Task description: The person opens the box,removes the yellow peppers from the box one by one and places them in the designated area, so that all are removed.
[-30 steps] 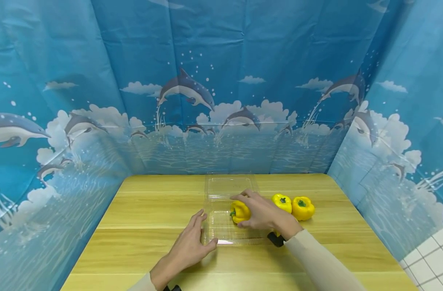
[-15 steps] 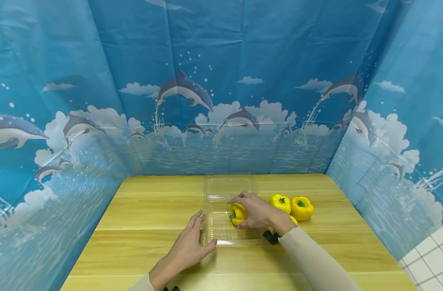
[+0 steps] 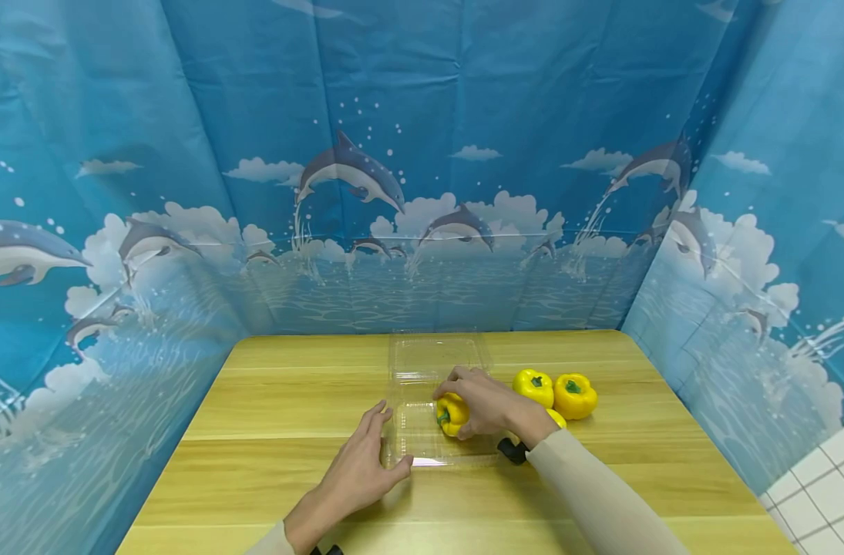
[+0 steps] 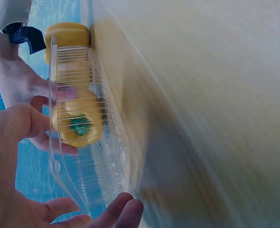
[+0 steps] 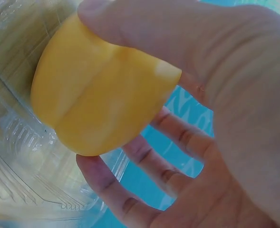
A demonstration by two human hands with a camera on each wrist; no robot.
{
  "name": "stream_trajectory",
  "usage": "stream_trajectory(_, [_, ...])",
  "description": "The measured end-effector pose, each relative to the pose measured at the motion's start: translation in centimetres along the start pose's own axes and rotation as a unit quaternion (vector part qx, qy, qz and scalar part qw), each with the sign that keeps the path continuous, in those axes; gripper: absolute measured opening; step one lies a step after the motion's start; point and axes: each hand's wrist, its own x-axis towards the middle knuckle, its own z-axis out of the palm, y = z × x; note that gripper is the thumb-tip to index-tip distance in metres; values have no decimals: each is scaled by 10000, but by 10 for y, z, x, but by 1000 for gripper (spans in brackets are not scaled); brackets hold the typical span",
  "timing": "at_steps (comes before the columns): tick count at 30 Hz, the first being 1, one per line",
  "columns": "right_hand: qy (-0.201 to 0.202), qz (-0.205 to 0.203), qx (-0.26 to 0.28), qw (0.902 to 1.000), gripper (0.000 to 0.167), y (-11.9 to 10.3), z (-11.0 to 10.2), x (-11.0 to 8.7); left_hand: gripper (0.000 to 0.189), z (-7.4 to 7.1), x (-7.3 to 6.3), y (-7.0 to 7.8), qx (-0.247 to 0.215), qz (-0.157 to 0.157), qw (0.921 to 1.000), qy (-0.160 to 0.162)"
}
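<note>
A yellow bell pepper with a green stem is gripped by my right hand, thumb on the near side and fingers on the far side. It is over the base of a clear plastic clamshell container, whose lid lies folded back. In the left wrist view the pepper shows through the container's ribbed wall, tipped so its stem faces left in the head view. My left hand stays at the container's left front corner, thumb and fingers spread around it. The right wrist view shows the pepper's smooth underside between thumb and fingertips.
Right of the container stand two more yellow bell peppers, and another yellow pepper is partly hidden behind my right wrist. The wooden table meets a blue dolphin-print curtain at the back and sides.
My right hand has shifted slightly left and toward me with the pepper, which sits a little lower in the head view. The left hand has barely moved.
</note>
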Motion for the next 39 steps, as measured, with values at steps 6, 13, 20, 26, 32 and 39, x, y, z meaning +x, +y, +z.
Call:
stream_trajectory(6, [-95, 18, -165, 9998, 70, 0, 0, 1, 82, 0, 0, 0, 19, -9, 10000, 5])
stream_trajectory(13, [-51, 14, -110, 9999, 71, -1, -2, -1, 83, 1, 0, -1, 17, 9, 10000, 44])
stream_trajectory(20, [14, 14, -15, 10000, 70, 0, -2, -2, 83, 1, 1, -1, 75, 30, 9999, 75])
stream_trajectory(26, [47, 30, 35, 10000, 69, 0, -3, -2, 83, 2, 2, -1, 77, 53, 9999, 90])
stream_trajectory(32, [133, 46, 101, 9999, 67, 0, -3, -3, 83, 2, 3, -1, 89, 29, 9999, 71])
stream_trajectory(39, [307, 15, 117, 9995, 73, 0, -2, -4, 83, 2, 3, 0, 53, 0, 10000, 64])
